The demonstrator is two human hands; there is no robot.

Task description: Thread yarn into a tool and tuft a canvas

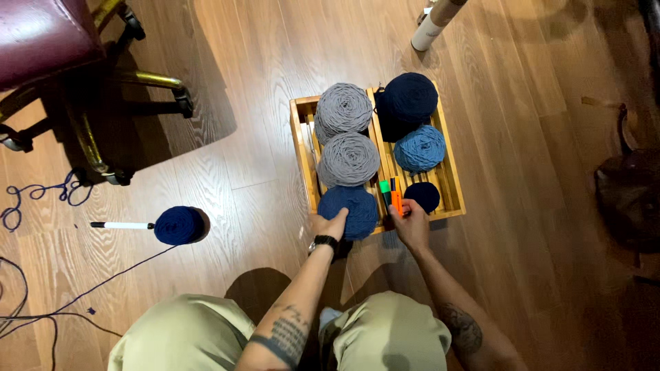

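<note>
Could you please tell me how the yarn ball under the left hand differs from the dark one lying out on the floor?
The blue yarn ball under the left hand sits in the wooden crate; the navy yarn ball lies alone on the floor. The crate one is a lighter, medium blue and looks larger. The floor one has a white stick poking out and a loose strand trailing away. Both are round wound yarn.

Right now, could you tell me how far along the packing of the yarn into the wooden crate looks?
Mostly done: grey, navy and blue balls already sit in the wooden crate. In hand: the left hand presses the blue ball at the near end, while the right hand grips orange markers. Left: one navy ball remains on the floor.
</note>
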